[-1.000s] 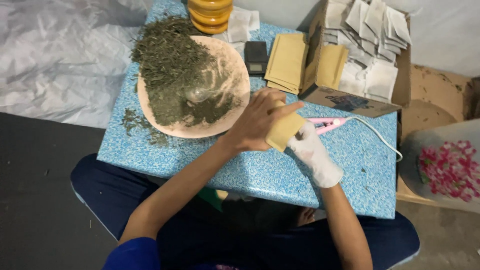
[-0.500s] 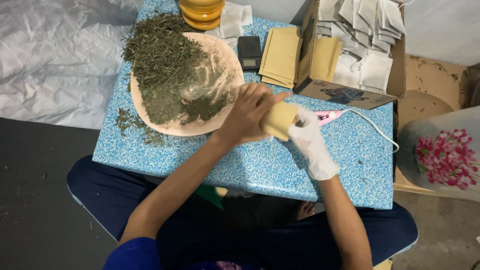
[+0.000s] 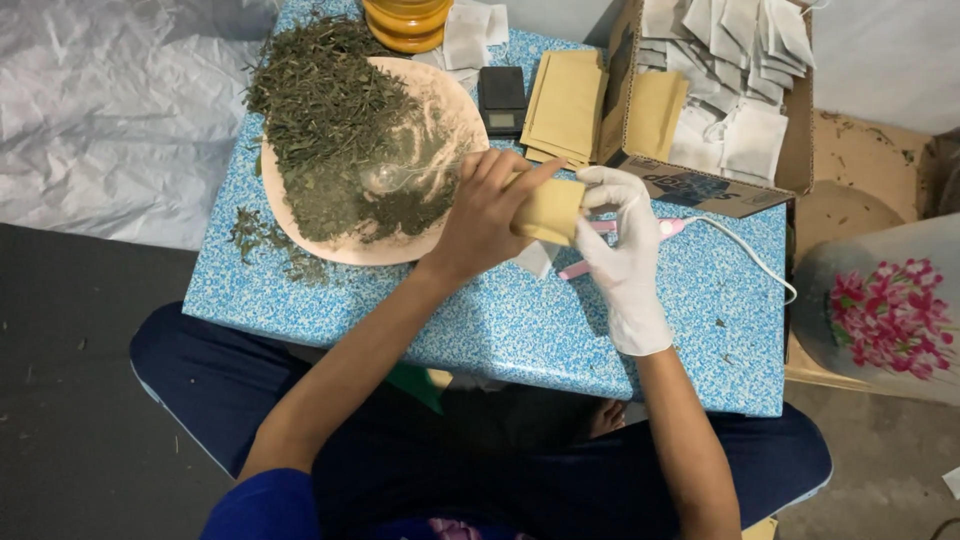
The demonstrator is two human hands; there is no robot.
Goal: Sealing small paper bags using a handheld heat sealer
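— How are your hands placed right now?

— My left hand (image 3: 487, 212) is bare and reaches in from the lower left, forearm crossing the table diagonally. Its fingers are curled around the left end of a small tan paper pouch (image 3: 547, 208), with one fingertip stretched along its top edge. My right hand (image 3: 620, 240) wears a white glove; it comes up from below with the wrist fairly straight, and it closes on the pouch's right end. So both hands grip the same pouch, held just above the table, beside the plate's right rim.

— And what lies around them?

— The table (image 3: 500, 330) has a speckled blue top. To the left of my hands sits a round pinkish plate (image 3: 440, 110) heaped with dried green leaves (image 3: 325, 110), and a few have spilled onto the table at its lower left. A clear spoon (image 3: 385, 178) rests in the leaves. Under my right hand lies a pink tool (image 3: 665, 227) with a white cord (image 3: 750, 262) trailing right. Further back are a small black scale (image 3: 501, 100), a stack of tan pouches (image 3: 567, 105), and a cardboard box (image 3: 720, 190) of white filter bags (image 3: 740, 60).

— The room?

— Dark floor, crinkled white sheeting (image 3: 120, 100) at left, a flowered container (image 3: 885, 310) at right.
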